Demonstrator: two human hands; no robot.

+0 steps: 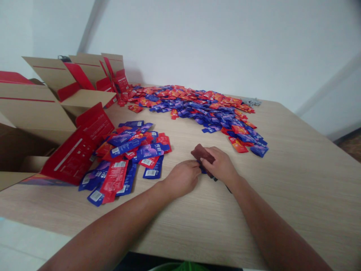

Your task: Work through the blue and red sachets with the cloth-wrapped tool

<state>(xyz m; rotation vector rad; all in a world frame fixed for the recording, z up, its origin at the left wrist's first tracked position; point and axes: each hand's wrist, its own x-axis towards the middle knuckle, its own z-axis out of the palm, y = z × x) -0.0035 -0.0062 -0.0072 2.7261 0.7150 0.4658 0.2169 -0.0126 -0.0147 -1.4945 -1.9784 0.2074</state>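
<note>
Head view, right hand [222, 163]: thumb and fingers pinching a reddish-brown flat flexible piece [202, 152], above the pale wood-grain table [296, 150]
Left hand [184, 176]: fingers curled beside a mostly hidden dark-blue flat piece [202, 169]; cannot tell whether gripping it
Near pile: red and blue-purple flat pouches [149, 150], left of the hands
Far heap: orange-red and blue-purple pouches [197, 107]
Left side: open red-and-tan cardboard boxes [76, 154]

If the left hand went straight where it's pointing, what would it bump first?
Most likely the dark blue thing right in front of it, then the right hand; they're so close that depth is unclear.
</note>
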